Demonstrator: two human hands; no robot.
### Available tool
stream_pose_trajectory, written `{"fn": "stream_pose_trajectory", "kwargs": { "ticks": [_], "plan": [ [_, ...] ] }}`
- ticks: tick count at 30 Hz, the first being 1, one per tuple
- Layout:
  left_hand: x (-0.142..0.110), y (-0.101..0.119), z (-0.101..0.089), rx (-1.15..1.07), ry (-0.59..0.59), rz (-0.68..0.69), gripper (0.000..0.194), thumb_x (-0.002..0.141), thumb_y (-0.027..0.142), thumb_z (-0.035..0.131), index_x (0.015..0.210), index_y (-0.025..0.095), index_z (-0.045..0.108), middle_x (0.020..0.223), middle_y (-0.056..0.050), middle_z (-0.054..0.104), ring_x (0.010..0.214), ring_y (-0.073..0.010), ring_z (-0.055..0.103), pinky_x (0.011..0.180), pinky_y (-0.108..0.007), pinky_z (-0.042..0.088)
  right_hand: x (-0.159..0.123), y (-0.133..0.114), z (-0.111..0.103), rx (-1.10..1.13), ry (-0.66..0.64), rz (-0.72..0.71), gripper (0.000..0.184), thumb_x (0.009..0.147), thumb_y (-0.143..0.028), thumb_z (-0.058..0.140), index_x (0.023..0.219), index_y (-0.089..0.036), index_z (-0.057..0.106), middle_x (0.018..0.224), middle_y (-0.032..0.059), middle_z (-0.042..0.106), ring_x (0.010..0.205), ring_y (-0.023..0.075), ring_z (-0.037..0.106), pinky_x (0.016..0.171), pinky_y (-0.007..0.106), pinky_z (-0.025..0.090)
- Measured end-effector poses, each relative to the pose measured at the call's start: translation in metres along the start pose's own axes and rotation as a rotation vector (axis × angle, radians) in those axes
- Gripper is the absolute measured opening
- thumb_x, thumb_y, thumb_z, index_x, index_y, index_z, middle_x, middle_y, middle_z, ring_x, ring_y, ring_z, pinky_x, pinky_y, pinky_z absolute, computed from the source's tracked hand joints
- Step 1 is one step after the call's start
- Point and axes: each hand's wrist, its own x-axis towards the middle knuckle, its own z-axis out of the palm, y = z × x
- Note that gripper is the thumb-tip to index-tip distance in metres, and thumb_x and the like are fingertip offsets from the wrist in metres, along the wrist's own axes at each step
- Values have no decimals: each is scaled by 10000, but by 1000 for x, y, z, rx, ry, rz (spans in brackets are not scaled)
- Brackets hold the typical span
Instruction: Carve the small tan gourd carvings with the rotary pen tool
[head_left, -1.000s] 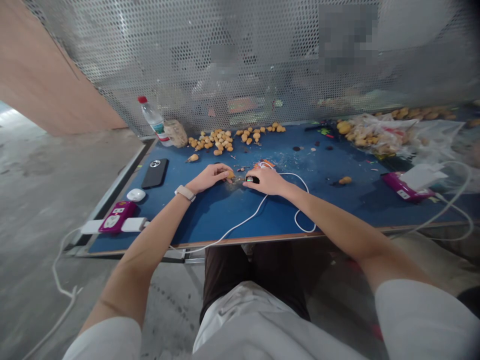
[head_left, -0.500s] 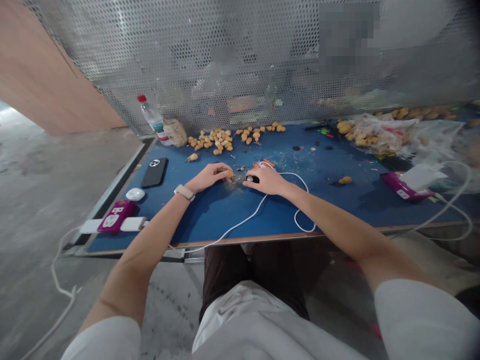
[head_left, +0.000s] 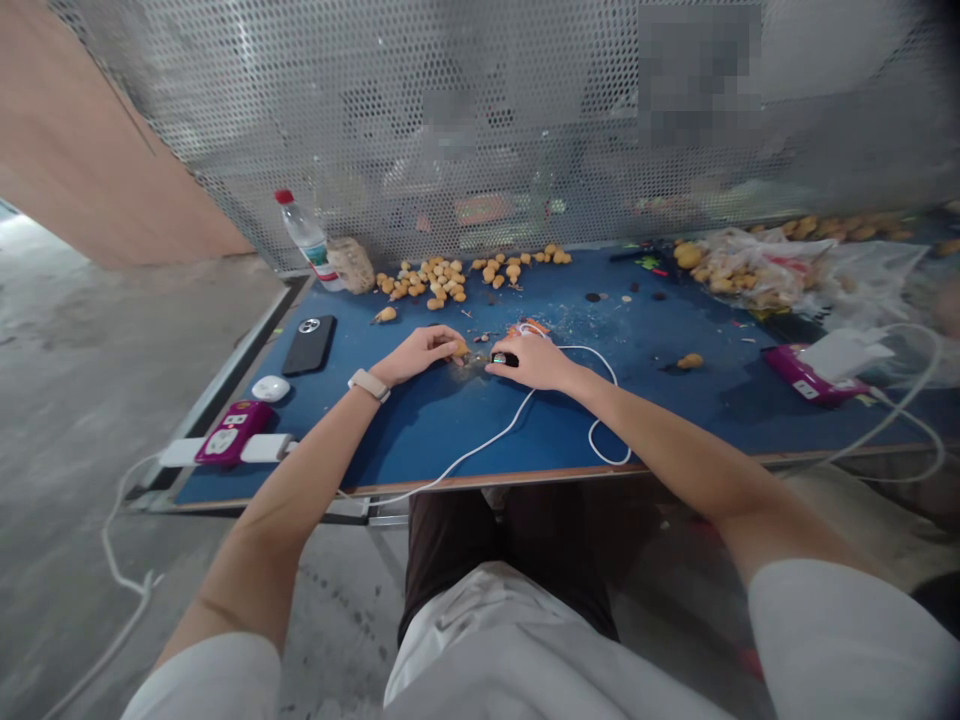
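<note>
Over the middle of the blue table (head_left: 435,430), my left hand (head_left: 424,355) is closed on a small yellow gourd (head_left: 460,349), which its fingers partly cover. My right hand (head_left: 529,360) is wrapped round a small black rotary tool (head_left: 511,359) with a lit display, its thin tip directed at the gourd. Between the two hands lies pale dust, and I cannot tell whether the tip touches the gourd. A white cable (head_left: 487,443) runs near my right hand toward the table's front edge. Just behind that hand lies an orange object (head_left: 536,327), partly hidden.
Several small gourds (head_left: 431,280) lie along the perforated metal screen (head_left: 480,150). At left are a bottle (head_left: 306,240), a phone (head_left: 309,345), a white case (head_left: 271,388) and a purple power strip (head_left: 236,430). A plastic bag (head_left: 787,265) and another power strip (head_left: 810,375) are at right.
</note>
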Motion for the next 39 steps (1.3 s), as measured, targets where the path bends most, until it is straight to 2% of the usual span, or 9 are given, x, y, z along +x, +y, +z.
{"fn": "stream_pose_trajectory", "kwargs": {
  "ticks": [7, 16, 27, 39],
  "plan": [
    [0, -2, -1, 4, 3, 10, 748, 994, 862, 1020, 1225, 167, 864, 1062, -118, 922, 1012, -284, 909, 1000, -421, 673, 0, 0, 0, 2, -2, 0, 364, 1248, -550, 743, 1283, -248, 943, 1218, 133, 963, 1089, 339, 833, 933, 398, 504],
    [0, -1, 0, -5, 2, 6, 826, 967, 939, 1016, 1214, 165, 872, 1087, -138, 938, 1020, -292, 905, 1021, -434, 672, -1, -1, -1, 4, 7, 4, 359, 1243, -545, 763, 1286, -246, 957, 1227, 141, 965, 1099, 343, 838, 949, 400, 508],
    [0, 0, 0, 3, -10, 8, 767, 995, 873, 1014, 1235, 159, 866, 1093, -149, 936, 1034, -300, 908, 1037, -451, 684, 1, 2, 1, 13, -8, -10, 372, 1248, -542, 738, 1267, -227, 935, 1223, 152, 962, 1101, 346, 842, 925, 400, 501],
    [0, -1, 0, 10, -2, 13, 804, 989, 917, 1001, 1244, 163, 890, 1060, -147, 946, 1028, -303, 904, 1012, -436, 676, 0, -1, -1, 12, -7, 7, 332, 1240, -532, 767, 1253, -248, 939, 1240, 137, 965, 1113, 346, 845, 925, 399, 508]
  ]
}}
